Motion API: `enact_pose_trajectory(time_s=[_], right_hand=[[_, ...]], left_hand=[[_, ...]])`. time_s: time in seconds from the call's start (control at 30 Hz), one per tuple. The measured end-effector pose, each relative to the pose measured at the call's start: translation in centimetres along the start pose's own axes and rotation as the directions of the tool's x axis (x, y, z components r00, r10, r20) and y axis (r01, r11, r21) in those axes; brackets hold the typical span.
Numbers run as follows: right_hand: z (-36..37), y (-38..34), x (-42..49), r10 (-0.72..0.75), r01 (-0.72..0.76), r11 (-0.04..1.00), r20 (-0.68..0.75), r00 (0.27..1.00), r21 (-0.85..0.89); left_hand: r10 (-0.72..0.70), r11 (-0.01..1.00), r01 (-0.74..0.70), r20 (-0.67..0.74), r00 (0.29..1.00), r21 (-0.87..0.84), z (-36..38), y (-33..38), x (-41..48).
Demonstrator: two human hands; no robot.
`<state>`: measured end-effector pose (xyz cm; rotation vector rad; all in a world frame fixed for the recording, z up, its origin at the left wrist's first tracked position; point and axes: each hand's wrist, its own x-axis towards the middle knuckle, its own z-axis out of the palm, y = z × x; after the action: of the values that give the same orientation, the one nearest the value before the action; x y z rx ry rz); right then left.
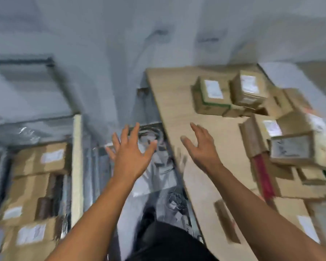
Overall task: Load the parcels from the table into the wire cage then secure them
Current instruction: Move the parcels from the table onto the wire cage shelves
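Several brown cardboard parcels (213,96) with white labels lie piled on the wooden table (179,95) at the right. More labelled parcels (40,159) are stacked inside the wire cage (76,166) at the left. My left hand (132,151) hovers with fingers spread over the gap between cage and table, holding nothing. My right hand (199,146) is open above the table's left edge, fingers straight, empty, left of a parcel with a red strip (262,174). The picture is blurred by motion.
Grey floor lies ahead. Between cage and table a grey printed sheet (158,166) lies on the floor. A flat parcel (290,213) sits at the table's near right. My dark trousers (167,242) show at the bottom.
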<state>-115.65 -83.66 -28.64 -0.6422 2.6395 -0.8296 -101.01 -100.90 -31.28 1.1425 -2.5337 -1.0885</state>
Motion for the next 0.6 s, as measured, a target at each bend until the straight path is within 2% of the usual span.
enact_pose_trajectory(time_s=[0.17, 0.37, 0.47, 0.6], right_hand=[[-6.1, 5.0, 1.9, 0.158, -0.125, 0.976, -0.183, 0.970, 0.179], [-9.5, 8.4, 3.5, 0.275, -0.200, 0.935, -0.239, 0.931, 0.294], [-10.3, 9.5, 5.0, 0.310, -0.232, 0.923, -0.237, 0.921, 0.307], [-10.7, 10.2, 8.4, 0.323, -0.256, 0.923, -0.216, 0.922, 0.288]], left_hand=[[0.159, 0.984, -0.171, 0.169, 0.973, 0.058, 5.0, 8.5, 4.0], [0.270, 0.961, -0.274, 0.282, 0.921, -0.027, 9.4, 15.1, 7.2], [0.278, 0.960, -0.272, 0.289, 0.916, -0.060, 11.7, 17.1, 9.8], [0.188, 0.976, -0.152, 0.256, 0.948, -0.157, 14.8, 19.2, 15.0]])
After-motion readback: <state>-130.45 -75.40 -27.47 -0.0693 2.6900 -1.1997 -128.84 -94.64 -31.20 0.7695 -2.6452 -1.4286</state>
